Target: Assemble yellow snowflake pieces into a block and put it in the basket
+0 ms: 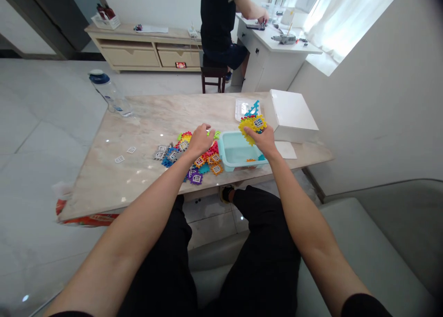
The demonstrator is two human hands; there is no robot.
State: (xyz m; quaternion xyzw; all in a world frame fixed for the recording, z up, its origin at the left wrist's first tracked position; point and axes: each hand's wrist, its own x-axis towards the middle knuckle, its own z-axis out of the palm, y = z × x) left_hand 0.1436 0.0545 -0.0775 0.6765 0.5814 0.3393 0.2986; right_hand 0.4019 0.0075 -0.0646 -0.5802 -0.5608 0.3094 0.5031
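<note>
My right hand grips yellow interlocking building pieces over a light teal plastic bin. One yellow piece carries a white window, and red edges show behind it. A blue triangular toothed piece rises just beyond; whether it is joined to them is unclear. My left hand hovers over a heap of colourful interlocking pieces, thumb and forefinger apart, with nothing visible held. Its other fingers are partly hidden. Inside the bin, a few orange and blue pieces lie at the near right.
A white box and a clear plastic tray stand behind the bin. Two loose white window pieces lie left on the marble-look table. A water bottle stands at the far left. Another person sits at a white desk.
</note>
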